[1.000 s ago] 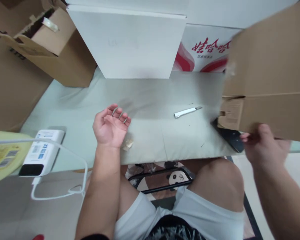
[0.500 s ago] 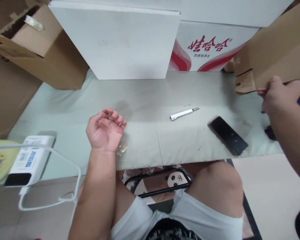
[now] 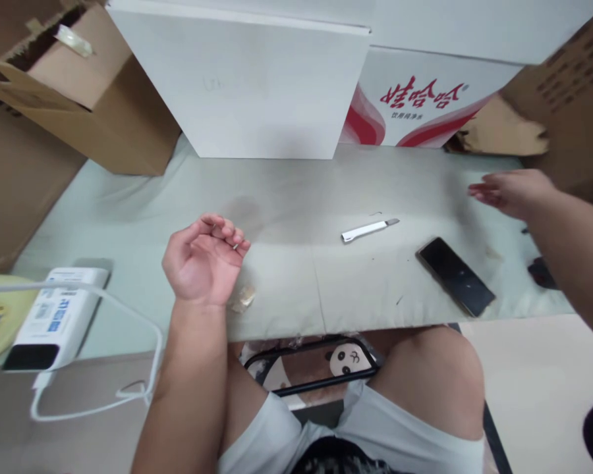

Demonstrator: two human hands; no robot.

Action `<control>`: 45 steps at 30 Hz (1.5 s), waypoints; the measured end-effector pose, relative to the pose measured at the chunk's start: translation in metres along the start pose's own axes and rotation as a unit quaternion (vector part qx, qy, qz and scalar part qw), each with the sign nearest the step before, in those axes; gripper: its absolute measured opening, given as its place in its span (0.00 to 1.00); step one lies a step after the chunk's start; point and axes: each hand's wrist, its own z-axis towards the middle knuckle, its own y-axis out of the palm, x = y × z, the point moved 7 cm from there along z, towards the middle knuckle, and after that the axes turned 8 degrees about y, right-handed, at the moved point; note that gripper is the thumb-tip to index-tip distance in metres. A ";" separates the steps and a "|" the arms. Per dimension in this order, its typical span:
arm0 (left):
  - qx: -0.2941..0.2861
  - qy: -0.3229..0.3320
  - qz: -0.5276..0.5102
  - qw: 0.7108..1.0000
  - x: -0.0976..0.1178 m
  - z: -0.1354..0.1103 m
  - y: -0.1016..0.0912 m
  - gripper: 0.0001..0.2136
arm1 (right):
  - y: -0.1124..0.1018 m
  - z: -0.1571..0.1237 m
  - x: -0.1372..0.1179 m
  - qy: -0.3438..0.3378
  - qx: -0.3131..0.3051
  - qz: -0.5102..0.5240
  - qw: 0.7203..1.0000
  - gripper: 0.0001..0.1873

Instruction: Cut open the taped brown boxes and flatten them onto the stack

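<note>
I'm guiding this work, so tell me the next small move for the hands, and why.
Probably bring the right hand to the knife and grip its white handle: that hand and the left hand look empty, and the bare blade points right.

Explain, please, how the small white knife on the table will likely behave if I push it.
The knife would probably slide rather than roll, as its handle looks flat-sided. It is likely stiff and fairly light, being slim and straight. Its exposed blade might catch on the cloth, which shows wrinkles.
</note>
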 end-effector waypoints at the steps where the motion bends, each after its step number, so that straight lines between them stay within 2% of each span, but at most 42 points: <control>1: -0.003 0.000 -0.005 1.000 0.001 0.000 -0.001 0.07 | 0.008 -0.013 0.008 0.026 -0.033 -0.014 0.999 0.12; 3: -0.008 0.003 -0.015 1.000 0.003 -0.001 -0.002 0.07 | 0.023 -0.042 0.011 0.051 -0.101 -0.045 0.993 0.07; 5: -0.010 0.008 -0.030 0.999 0.008 -0.003 -0.003 0.07 | 0.038 -0.072 0.000 0.032 -0.157 -0.082 0.984 0.02; 8: -0.007 0.020 -0.057 0.998 0.018 -0.007 -0.006 0.07 | 0.065 -0.111 -0.030 -0.026 -0.218 -0.153 0.964 0.04; 11: -0.002 0.037 -0.084 0.996 0.031 -0.009 -0.015 0.07 | 0.098 -0.145 -0.064 -0.122 -0.253 -0.245 0.928 0.07; 14: 0.002 0.063 -0.107 0.992 0.045 -0.008 -0.028 0.08 | 0.142 -0.181 -0.100 -0.255 -0.261 -0.331 0.870 0.10; 17: 0.008 0.081 -0.125 0.989 0.057 -0.005 -0.043 0.08 | 0.198 -0.229 -0.138 -0.418 -0.259 -0.382 0.782 0.15; 19: 0.014 0.091 -0.139 0.986 0.063 -0.003 -0.052 0.08 | 0.240 -0.266 -0.166 -0.507 -0.266 -0.372 0.731 0.16; 21: 0.018 0.100 -0.153 0.983 0.068 -0.001 -0.059 0.08 | 0.283 -0.302 -0.197 -0.566 -0.275 -0.343 0.698 0.17; 23: 0.020 0.103 -0.162 0.981 0.070 -0.001 -0.061 0.08 | 0.321 -0.335 -0.231 -0.604 -0.256 -0.306 0.690 0.17; 26: 0.023 0.098 -0.164 0.981 0.069 -0.002 -0.059 0.09 | 0.369 -0.374 -0.275 -0.604 -0.235 -0.267 0.713 0.18; 28: 0.028 0.091 -0.157 0.983 0.069 -0.004 -0.056 0.10 | 0.390 -0.392 -0.294 -0.594 -0.233 -0.262 0.724 0.18; 30: 0.032 0.083 -0.145 0.985 0.069 -0.007 -0.054 0.12 | 0.401 -0.400 -0.303 -0.577 -0.237 -0.274 0.731 0.15; 33: 0.049 0.091 -0.125 0.987 0.074 -0.010 -0.057 0.13 | 0.395 -0.395 -0.298 -0.570 -0.238 -0.277 0.736 0.16; 35: 0.082 0.138 -0.103 0.982 0.082 -0.011 -0.066 0.11 | 0.371 -0.387 -0.279 -0.580 -0.228 -0.256 0.739 0.19; 38: 0.204 0.262 -0.045 0.942 0.099 -0.014 -0.093 0.09 | 0.305 -0.373 -0.223 -0.593 -0.241 -0.229 0.733 0.21; 39: 0.245 0.291 -0.024 0.925 0.102 -0.015 -0.100 0.08 | 0.277 -0.374 -0.199 -0.611 -0.268 -0.211 0.715 0.21; 41: 0.285 0.314 0.012 0.905 0.104 -0.013 -0.108 0.05 | 0.216 -0.382 -0.149 -0.659 -0.333 -0.163 0.654 0.18; 43: 0.254 0.307 0.037 0.917 0.102 -0.005 -0.103 0.03 | 0.162 -0.384 -0.108 -0.676 -0.351 -0.138 0.633 0.15; 45: 0.187 0.298 0.058 0.934 0.098 0.002 -0.088 0.01 | 0.126 -0.384 -0.078 -0.685 -0.344 -0.140 0.627 0.15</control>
